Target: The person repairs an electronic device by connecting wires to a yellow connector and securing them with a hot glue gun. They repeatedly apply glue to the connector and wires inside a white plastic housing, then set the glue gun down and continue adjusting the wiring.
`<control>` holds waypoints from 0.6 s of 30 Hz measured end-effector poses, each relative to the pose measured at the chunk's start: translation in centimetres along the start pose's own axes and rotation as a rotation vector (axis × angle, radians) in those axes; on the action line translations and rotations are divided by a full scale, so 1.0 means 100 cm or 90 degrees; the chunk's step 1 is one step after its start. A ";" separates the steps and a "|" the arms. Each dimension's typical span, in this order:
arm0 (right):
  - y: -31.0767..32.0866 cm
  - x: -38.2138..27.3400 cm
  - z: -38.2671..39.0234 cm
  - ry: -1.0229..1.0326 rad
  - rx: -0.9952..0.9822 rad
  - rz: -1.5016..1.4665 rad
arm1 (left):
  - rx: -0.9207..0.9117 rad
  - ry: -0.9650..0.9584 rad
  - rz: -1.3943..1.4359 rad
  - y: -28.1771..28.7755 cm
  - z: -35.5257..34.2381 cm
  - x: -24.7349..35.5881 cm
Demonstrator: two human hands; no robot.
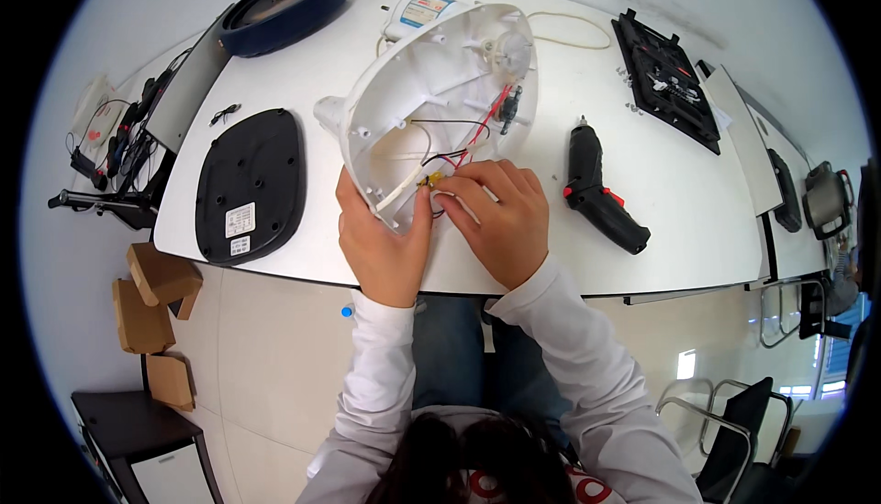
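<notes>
A white plastic housing stands open-side toward me, showing its inner posts, red and black wires and a small green circuit board. My left hand is closed around the housing's lower left edge, its thumb reaching inside. With thumb and fingers together, my right hand pinches a small yellow part among the wires at the lower rim. The fingertips of both hands meet there and partly hide that part.
A black base plate lies at left, a cordless screwdriver at right. Farther back are a white motor, a dark blue round appliance, an open black tool case and loose screws. The white table's front edge is near me.
</notes>
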State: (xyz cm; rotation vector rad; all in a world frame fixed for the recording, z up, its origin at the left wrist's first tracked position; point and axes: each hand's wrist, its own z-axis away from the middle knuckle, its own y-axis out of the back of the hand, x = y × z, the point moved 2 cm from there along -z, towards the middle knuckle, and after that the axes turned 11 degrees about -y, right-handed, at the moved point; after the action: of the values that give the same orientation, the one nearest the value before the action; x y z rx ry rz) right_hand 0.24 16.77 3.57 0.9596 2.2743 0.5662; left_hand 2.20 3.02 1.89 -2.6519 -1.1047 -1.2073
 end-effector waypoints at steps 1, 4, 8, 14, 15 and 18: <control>-0.001 0.000 -0.001 0.000 0.004 -0.011 | -0.002 0.003 -0.009 -0.001 0.000 0.002; -0.001 0.000 -0.004 0.004 0.013 -0.010 | -0.006 0.006 -0.036 0.001 0.001 0.001; -0.004 0.001 -0.006 0.018 0.036 -0.027 | 0.006 0.006 -0.028 0.000 0.003 0.000; -0.007 0.001 -0.009 0.057 0.010 0.035 | 0.007 0.001 -0.001 -0.003 0.002 0.005; -0.006 0.002 -0.011 0.076 0.007 0.053 | 0.007 -0.004 -0.006 -0.003 0.002 0.004; -0.005 0.003 -0.018 0.134 -0.005 0.092 | 0.009 -0.014 -0.013 -0.003 0.001 0.005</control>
State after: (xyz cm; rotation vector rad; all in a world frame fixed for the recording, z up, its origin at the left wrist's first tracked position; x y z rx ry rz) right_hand -1.35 16.36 4.44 1.1121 2.3964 0.7699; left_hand 2.32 3.52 2.07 -2.6567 -1.1425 -1.1727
